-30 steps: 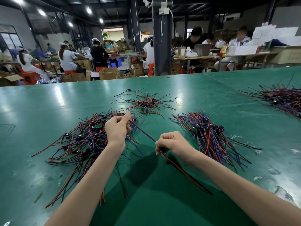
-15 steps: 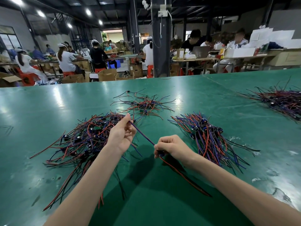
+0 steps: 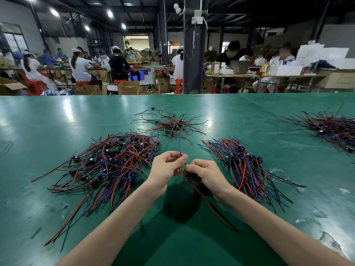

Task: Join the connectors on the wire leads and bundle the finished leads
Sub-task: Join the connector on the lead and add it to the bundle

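1 green table [image 3: 57, 121] fills the lower view, and beyond its far edge people sit at other benches. 4 heaps of red, blue and black leads lie on it. The left heap [image 3: 107, 162] is the biggest and loosest, with small dark parts among the wires. The right heap [image 3: 247, 169] is tidier, its wires running mostly one way. A far-right heap [image 3: 334, 129] sits near the table's edge, well apart from the others, and a small far heap [image 3: 171, 125] lies behind the hands.

Between the left and right heaps, both hands are raised just above the table, their fingertips almost touching. The left hand [image 3: 165, 169] pinches a blue wire [image 3: 179, 144] between thumb and forefinger, and the wire rises past its fingertips. The right hand [image 3: 205, 171] has its fingers curled round a small dark connector [image 3: 190, 177]. A red wire [image 3: 211, 207] trails from the connector toward the person across the table.
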Available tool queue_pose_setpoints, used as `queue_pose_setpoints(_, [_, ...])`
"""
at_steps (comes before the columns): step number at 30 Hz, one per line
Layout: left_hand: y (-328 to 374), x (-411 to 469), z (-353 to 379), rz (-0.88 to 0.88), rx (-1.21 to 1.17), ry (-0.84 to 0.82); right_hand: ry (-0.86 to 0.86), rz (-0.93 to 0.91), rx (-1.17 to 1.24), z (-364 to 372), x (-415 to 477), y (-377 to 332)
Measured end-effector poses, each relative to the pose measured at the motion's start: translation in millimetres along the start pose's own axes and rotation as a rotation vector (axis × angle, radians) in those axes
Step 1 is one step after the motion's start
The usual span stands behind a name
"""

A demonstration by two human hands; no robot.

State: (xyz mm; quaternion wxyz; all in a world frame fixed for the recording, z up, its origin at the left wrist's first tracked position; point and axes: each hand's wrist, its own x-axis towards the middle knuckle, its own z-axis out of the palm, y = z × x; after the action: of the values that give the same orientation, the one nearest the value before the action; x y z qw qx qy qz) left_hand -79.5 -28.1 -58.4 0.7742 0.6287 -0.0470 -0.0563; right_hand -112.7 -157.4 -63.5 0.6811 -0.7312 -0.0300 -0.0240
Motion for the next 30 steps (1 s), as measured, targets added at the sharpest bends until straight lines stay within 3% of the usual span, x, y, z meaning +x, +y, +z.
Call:
queue_pose_setpoints(7, [0,1,-4,-0.042,-0.066,0.029,-0.027,-0.004,0.015,1,-1,1])
queue_pose_setpoints(15, [-1,0,-3,0.044,-0.073,0.076,-0.038,0.012,0.044,2,1,2])
queue_pose_setpoints(18, [0,1,-2,-0.013,-0.126,0.096,-0.039,0.01,0.034,1,1,4])
queue_pose_setpoints(24, [-2,1,-1,-0.078,0.008,-0.041,0.013,-0.022,-0.004,1,5,10])
queue_pose_setpoints(30, [-4,-1,-1,-0.052,0.019,-0.058,0.009,-0.032,-0.064,0,8,16])
